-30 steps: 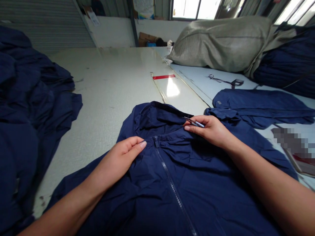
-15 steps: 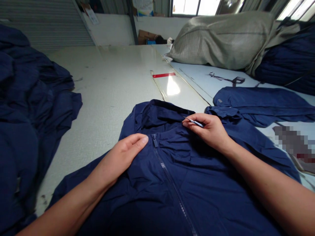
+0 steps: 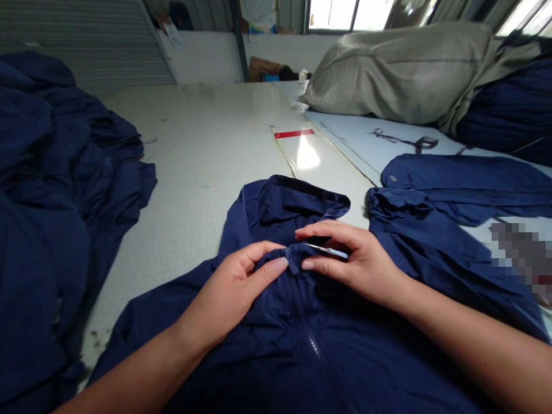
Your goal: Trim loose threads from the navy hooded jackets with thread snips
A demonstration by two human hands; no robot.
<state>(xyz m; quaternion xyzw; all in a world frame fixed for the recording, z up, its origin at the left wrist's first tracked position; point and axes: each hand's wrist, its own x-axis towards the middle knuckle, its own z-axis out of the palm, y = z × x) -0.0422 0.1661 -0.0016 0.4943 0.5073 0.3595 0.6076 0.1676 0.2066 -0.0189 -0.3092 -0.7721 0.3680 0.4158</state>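
While left hand (image 3: 241, 282) pinches collar (image 3: 298, 249), right hand (image 3: 357, 256) holds snips (image 3: 334, 252)

Jacket (image 3: 267, 351) lies beneath both hands, hood (image 3: 302, 201) beyond them. Right thumb and fingers stand apart around the snips. Zip (image 3: 315, 347) looks closed to the collar; work there looks unfinished.

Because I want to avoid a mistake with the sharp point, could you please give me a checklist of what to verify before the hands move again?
1. Left hand grips the navy jacket at the collar, beside the zip pull: ok.
2. Small metal tool is held in the right hand: ok.
3. Tool's tip is apart from the left hand's fingers: ok, but they are close.
4. Collar lies flat: not ok, it is bunched near the left thumb.
5. Tool's blades are closed: cannot tell, too small.
6. Zip is closed all the way: cannot tell, folds hide part of it.
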